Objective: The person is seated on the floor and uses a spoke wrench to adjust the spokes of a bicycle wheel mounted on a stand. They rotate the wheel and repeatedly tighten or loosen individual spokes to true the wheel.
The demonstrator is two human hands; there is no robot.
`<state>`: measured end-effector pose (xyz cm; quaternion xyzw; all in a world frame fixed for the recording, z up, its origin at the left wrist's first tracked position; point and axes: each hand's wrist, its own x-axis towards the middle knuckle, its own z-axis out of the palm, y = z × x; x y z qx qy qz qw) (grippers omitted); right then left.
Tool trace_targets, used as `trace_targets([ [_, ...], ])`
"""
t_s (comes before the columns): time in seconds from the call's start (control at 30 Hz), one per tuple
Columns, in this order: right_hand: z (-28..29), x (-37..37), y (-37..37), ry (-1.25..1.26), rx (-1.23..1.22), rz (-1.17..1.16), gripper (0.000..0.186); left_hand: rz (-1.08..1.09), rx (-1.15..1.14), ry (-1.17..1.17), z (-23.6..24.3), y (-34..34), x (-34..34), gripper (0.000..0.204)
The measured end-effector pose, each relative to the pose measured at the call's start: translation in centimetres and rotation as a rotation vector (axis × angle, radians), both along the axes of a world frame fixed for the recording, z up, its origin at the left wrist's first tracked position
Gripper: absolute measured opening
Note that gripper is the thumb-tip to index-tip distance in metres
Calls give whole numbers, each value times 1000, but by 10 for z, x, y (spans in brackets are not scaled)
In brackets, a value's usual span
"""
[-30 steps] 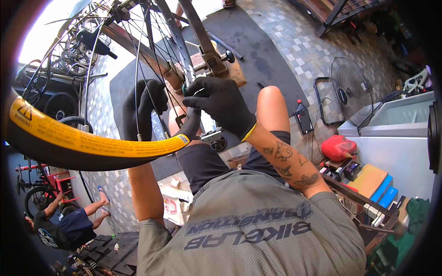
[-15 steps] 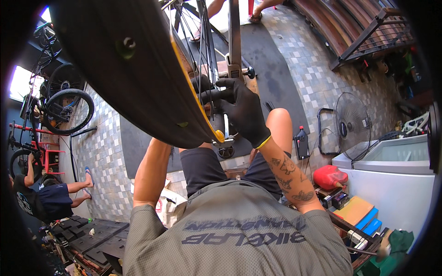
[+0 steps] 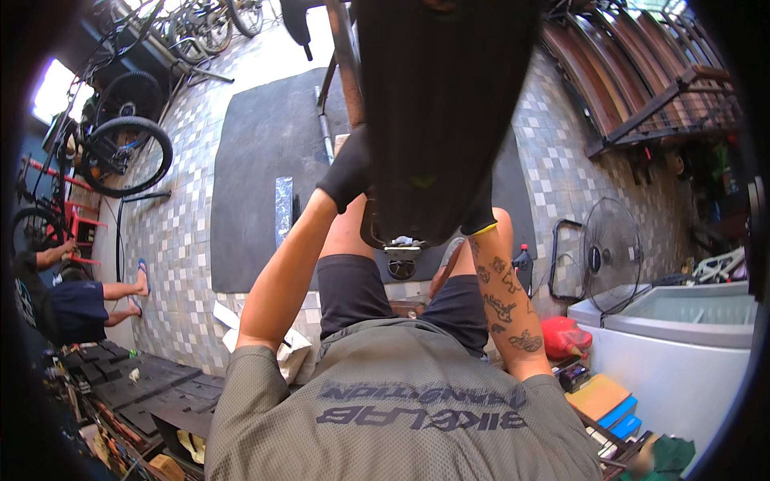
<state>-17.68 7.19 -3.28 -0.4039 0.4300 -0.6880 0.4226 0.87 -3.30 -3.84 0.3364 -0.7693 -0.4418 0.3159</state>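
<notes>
A bicycle wheel (image 3: 445, 120), seen nearly edge-on as a broad dark rim, stands upright close in front of me and fills the top middle. A metal stand (image 3: 343, 68) shows along its left side. My left hand (image 3: 351, 170), in a black glove, is at the wheel's left side, and its fingers are hidden behind the rim. Of my right hand (image 3: 481, 215) only the glove's back edge and yellow cuff show at the right side; the rim covers the rest. Below the rim, a small metal piece and a round black knob (image 3: 400, 269) sit between my knees.
A dark mat (image 3: 257, 176) lies on the tiled floor, with a blue-white strip (image 3: 284, 210) on it. Right are a fan (image 3: 613, 255), a dark bottle (image 3: 522, 264), a red container (image 3: 566, 337) and a white freezer (image 3: 666, 353). Left, another person (image 3: 80, 309) sits near bicycles (image 3: 128, 156).
The rim now stands more upright and further right in view, covering my right hand and the spokes that showed before. My left glove has come into clearer sight on the left.
</notes>
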Motion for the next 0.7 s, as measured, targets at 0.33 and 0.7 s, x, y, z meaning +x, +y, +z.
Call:
trace_targets([
  [0.33, -49, -1, -17, 165, 121, 80, 21, -84, -134, 202, 37, 33, 5, 50],
  [0.7, -6, 3, -4, 167, 162, 137, 23, -90, 86, 194, 10, 7, 2, 50],
])
